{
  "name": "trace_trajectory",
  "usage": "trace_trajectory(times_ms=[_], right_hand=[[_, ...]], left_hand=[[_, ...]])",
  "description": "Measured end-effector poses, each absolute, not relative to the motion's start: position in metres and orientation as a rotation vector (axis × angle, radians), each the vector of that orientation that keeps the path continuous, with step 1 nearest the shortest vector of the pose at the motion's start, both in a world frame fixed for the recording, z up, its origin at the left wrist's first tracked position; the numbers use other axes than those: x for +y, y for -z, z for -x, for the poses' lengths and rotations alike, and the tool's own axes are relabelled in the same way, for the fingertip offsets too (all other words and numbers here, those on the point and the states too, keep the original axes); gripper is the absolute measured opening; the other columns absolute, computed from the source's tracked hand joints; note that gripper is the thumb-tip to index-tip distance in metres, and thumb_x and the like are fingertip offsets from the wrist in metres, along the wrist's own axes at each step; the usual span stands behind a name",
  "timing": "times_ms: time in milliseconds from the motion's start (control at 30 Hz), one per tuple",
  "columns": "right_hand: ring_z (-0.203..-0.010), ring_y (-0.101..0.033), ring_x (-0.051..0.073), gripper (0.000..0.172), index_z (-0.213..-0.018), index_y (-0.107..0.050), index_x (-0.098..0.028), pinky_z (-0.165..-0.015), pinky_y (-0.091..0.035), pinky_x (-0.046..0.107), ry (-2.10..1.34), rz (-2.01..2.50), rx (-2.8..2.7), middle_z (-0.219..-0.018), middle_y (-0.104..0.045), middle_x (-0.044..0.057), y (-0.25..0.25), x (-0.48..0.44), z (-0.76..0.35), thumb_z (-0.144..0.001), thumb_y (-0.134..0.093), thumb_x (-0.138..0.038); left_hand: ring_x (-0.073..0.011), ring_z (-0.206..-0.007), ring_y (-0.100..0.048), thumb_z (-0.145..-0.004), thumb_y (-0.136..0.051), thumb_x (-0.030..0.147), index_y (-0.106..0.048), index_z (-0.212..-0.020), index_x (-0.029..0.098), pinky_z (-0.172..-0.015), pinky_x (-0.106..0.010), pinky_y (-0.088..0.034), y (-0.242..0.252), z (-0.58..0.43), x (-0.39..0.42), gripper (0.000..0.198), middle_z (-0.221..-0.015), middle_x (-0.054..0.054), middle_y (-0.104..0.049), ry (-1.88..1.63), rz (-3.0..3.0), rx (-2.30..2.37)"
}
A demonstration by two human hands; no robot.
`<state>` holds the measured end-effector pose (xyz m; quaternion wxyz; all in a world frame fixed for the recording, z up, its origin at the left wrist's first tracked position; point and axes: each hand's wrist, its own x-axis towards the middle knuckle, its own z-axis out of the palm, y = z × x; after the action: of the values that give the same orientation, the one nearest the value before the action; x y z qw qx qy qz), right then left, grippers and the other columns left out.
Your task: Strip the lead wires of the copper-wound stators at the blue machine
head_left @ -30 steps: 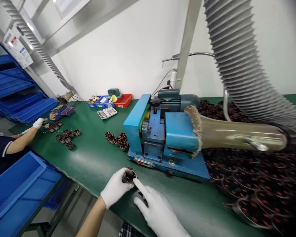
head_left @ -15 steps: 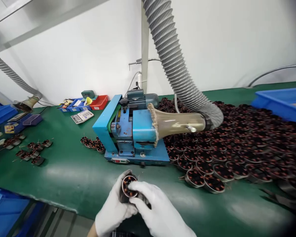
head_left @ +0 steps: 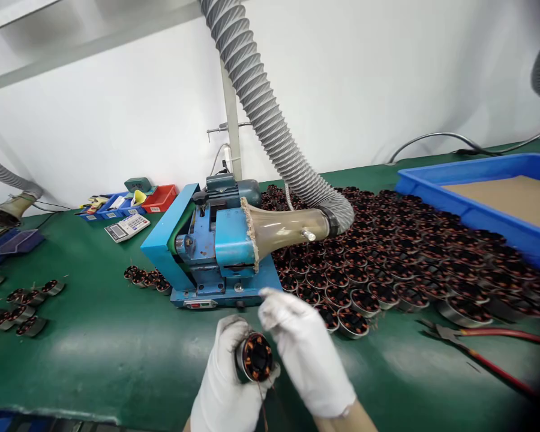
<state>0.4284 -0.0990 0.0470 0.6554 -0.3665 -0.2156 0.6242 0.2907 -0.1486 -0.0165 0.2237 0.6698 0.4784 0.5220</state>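
Note:
My gloved left hand point(head_left: 227, 378) is closed around a motor stator point(head_left: 257, 357), a round metal ring with copper windings and a black core. The stator's open face tilts up toward me, and thin copper-coloured leads point(head_left: 263, 408) hang below it. Just to the right, my gloved right hand point(head_left: 303, 348) is raised, apart from the stator. Its fingers are bent together at the tips; whether anything small is between them I cannot make out. Behind both hands stands a blue belt-driven machine point(head_left: 225, 294) with a motor and a suction funnel point(head_left: 283, 231).
Many similar stators point(head_left: 355, 321) crowd the green bench point(head_left: 117, 354) right of the machine; smaller groups point(head_left: 31, 324) sit left. Red-handled pliers point(head_left: 450, 336) lie at right. A blue tray point(head_left: 477, 210), calculator point(head_left: 126, 228), red bin point(head_left: 159, 198) and grey hose point(head_left: 270, 114) are farther back.
My right hand has left the stator and moved up and right. The stator in my left hand is turned, its leads now showing below. The view has swung right, bringing the pliers into clear sight.

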Motion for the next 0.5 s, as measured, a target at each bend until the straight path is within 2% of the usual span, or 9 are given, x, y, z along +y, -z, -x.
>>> trace_trajectory(times_ms=[100, 200, 300, 500], right_hand=[[-0.062, -0.057, 0.009, 0.024, -0.082, -0.074, -0.022, -0.062, -0.050, 0.019, -1.185, 0.793, -0.390, -0.069, -0.067, -0.002, -0.046, -0.094, -0.443, -0.060, -0.081, -0.030], [-0.076, -0.065, 0.017, 0.018, -0.085, -0.074, -0.020, -0.074, -0.053, 0.028, -1.185, 0.999, -0.799, -0.085, -0.072, 0.005, -0.038, -0.100, -0.438, -0.071, -0.073, -0.032], [-0.090, -0.065, 0.024, 0.017, -0.087, -0.072, -0.020, -0.083, -0.052, 0.036, -1.088, 1.099, -1.173, -0.095, -0.071, 0.009, -0.030, -0.104, -0.420, -0.074, -0.067, -0.030], [-0.094, -0.065, 0.026, 0.028, -0.099, -0.068, -0.017, -0.087, -0.051, 0.041, -0.958, 1.302, -1.253, -0.102, -0.070, 0.012, -0.021, -0.072, -0.401, -0.082, -0.054, -0.035]], left_hand=[[-0.0258, -0.111, -0.056, -0.066, -0.073, 0.016, -0.048, -0.114, 0.023, -0.093, -0.038, -0.049, 0.015, -0.298, -0.146, 0.054, -0.119, -0.011, -0.052, -1.423, -1.726, 1.358], [-0.0259, -0.110, -0.057, -0.066, -0.074, 0.019, -0.050, -0.115, 0.023, -0.096, -0.037, -0.046, 0.005, -0.306, -0.135, 0.055, -0.119, -0.010, -0.055, -1.336, -1.544, 1.359], [-0.0255, -0.109, -0.057, -0.070, -0.069, 0.020, -0.053, -0.112, 0.022, -0.097, -0.037, -0.044, -0.003, -0.317, -0.117, 0.046, -0.118, -0.010, -0.058, -1.338, -1.344, 1.429], [-0.0218, -0.094, -0.064, -0.070, -0.066, 0.021, -0.056, -0.105, 0.022, -0.086, -0.032, -0.050, -0.005, -0.333, -0.079, 0.036, -0.104, -0.008, -0.068, -1.388, -0.980, 1.531]])
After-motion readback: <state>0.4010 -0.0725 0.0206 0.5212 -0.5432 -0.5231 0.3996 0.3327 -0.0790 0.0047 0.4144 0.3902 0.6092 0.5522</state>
